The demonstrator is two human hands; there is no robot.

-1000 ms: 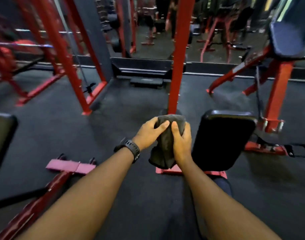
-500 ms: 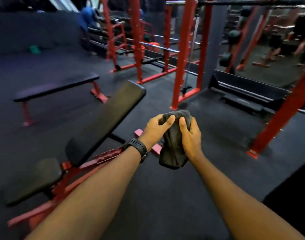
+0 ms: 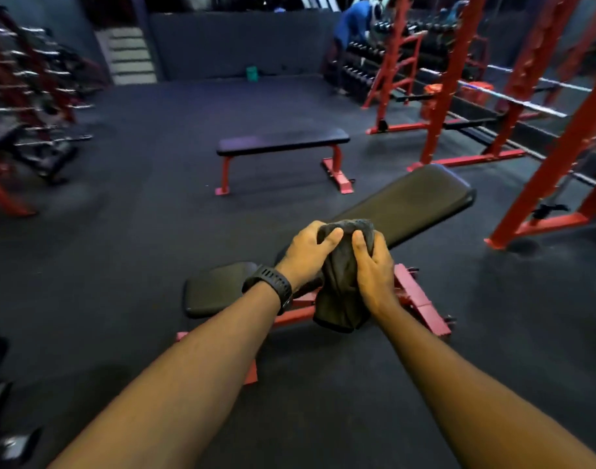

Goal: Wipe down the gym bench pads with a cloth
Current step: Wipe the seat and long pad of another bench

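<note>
Dark rubber gym floor [image 3: 137, 231] is filling the view. Its edges are blurring, so small trip hazards cannot be ruled out.

Red steel squat rack [image 3: 560, 147] is standing at 2 o'clock, its foot near the head of the closer bench. An elbow or shin could be catching it while working that end.

Flat bench with black vinyl pad and red legs [image 3: 283, 140] is sitting at 12 o'clock, well apart and untouched. It is likely getting skipped if attention stays close in.

On the adjustable bench, the long black inclined back pad [image 3: 415, 198] is running toward 1 o'clock. The short black seat pad [image 3: 218, 289] is lying at 9 o'clock of the hands.

Dark grey bunched cloth [image 3: 339, 292] is hanging in the air over the join between those pads, apparently touching neither. Wiping here is probably not yet begun.

Left hand [image 3: 306, 255] and right hand [image 3: 374, 275] are both gripping the wad, fingers curled round it. Kept wadded, it would be giving a small contact patch and leaving strips unwiped. Its hanging tail could be snagging the red hinge frame [image 3: 422, 306].

Black wristwatch [image 3: 269, 286] could be scuffing the vinyl on low strokes.
</note>
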